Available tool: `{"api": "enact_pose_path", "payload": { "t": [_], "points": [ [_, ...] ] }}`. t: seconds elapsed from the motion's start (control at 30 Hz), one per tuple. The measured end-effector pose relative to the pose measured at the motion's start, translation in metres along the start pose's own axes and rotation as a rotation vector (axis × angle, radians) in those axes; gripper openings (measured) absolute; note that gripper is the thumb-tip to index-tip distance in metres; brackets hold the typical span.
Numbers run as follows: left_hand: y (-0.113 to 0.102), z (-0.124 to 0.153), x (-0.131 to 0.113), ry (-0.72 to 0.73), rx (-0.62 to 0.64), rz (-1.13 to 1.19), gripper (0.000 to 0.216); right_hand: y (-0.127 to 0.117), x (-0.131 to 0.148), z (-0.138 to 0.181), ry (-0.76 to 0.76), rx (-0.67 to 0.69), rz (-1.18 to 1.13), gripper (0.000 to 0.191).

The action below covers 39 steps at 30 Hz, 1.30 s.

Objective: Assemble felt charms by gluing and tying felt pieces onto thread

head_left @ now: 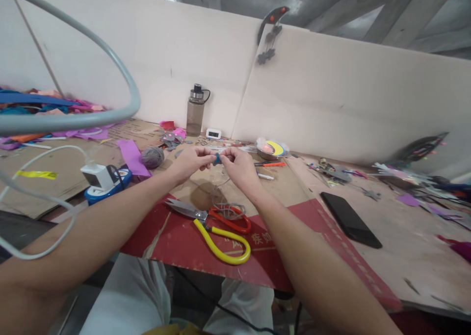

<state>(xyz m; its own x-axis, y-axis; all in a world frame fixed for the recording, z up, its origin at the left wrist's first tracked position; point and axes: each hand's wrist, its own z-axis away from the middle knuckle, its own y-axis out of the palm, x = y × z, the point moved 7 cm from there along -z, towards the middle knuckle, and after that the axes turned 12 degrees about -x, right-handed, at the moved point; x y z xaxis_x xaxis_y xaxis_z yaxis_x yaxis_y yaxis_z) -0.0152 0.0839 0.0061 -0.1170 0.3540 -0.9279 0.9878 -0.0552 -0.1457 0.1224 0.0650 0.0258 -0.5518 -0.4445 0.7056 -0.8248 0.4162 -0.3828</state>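
Forearms stretched out over the near edge of the surface (405, 246), I had my left hand (191, 162) and right hand (239, 166) meeting above it. Both were pinched shut on a small blue piece (217, 159), held between the fingertips clear of the surface. I judged the piece light, soft and easily crushed — best gripped at its edges with fingertip pressure only. Thin grey thread (225, 208) lay looped below by the scissors (217, 229) — whether it joined the piece, I could not tell.
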Motion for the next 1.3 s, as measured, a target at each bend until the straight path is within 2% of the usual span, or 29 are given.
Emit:
{"api": "enact_pose_path", "payload": {
  "t": [0.27,0.43,0.8,1.07,1.2,1.3],
  "points": [
    [-0.005,0.0,0.0,-0.057,-0.109,0.107,0.021,0.001,0.003,0.003,-0.067,-0.02,-0.104,0.017],
    [-0.003,0.001,-0.002,-0.046,-0.077,0.135,0.024,-0.003,0.008,0.004,-0.162,-0.07,-0.085,0.002],
    [-0.002,0.005,-0.008,0.019,-0.045,0.154,0.031,-0.012,0.022,0.007,-0.308,-0.146,0.112,0.013],
    [-0.003,0.005,-0.011,0.075,-0.057,0.031,0.029,-0.015,0.022,0.007,-0.289,-0.168,0.115,0.014],
    [-0.007,0.002,-0.011,0.119,-0.09,-0.024,0.027,-0.016,0.016,0.005,-0.192,-0.164,0.009,0.004],
    [-0.005,0.002,-0.013,0.129,-0.072,-0.011,0.027,-0.014,0.012,0.003,-0.12,-0.124,-0.071,0.009]
  ]
}}
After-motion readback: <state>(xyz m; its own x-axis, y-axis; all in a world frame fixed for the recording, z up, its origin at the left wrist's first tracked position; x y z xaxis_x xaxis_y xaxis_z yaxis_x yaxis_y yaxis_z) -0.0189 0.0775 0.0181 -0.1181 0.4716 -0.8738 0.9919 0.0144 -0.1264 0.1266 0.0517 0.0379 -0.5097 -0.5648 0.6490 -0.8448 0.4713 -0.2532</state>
